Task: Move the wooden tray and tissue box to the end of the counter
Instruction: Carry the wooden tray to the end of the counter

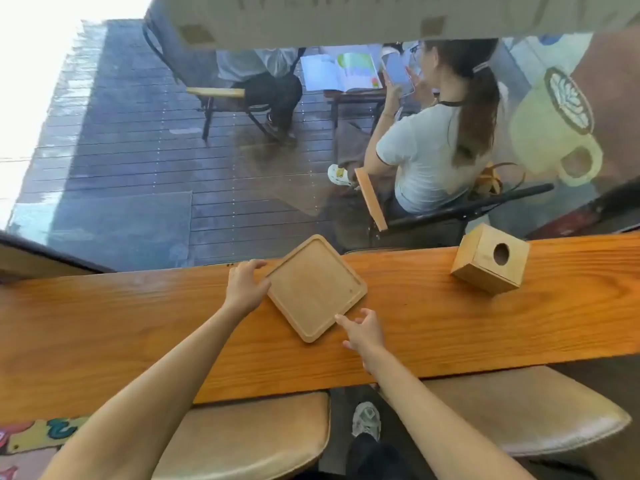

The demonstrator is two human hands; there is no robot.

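A flat square wooden tray (313, 287) lies turned like a diamond in the middle of the long wooden counter (138, 323). My left hand (244, 285) rests on the tray's left edge, fingers curled over its rim. My right hand (363, 332) touches the tray's near right edge with fingers spread. A pale wooden cube tissue box (490, 263) with a round hole stands on the counter to the right, apart from both hands.
A glass window runs along the counter's far edge; behind it a person sits on a chair (450, 209) on a wooden deck. Two tan padded stools (249, 434) (526, 410) stand under the counter's near edge. The counter stretches left and right.
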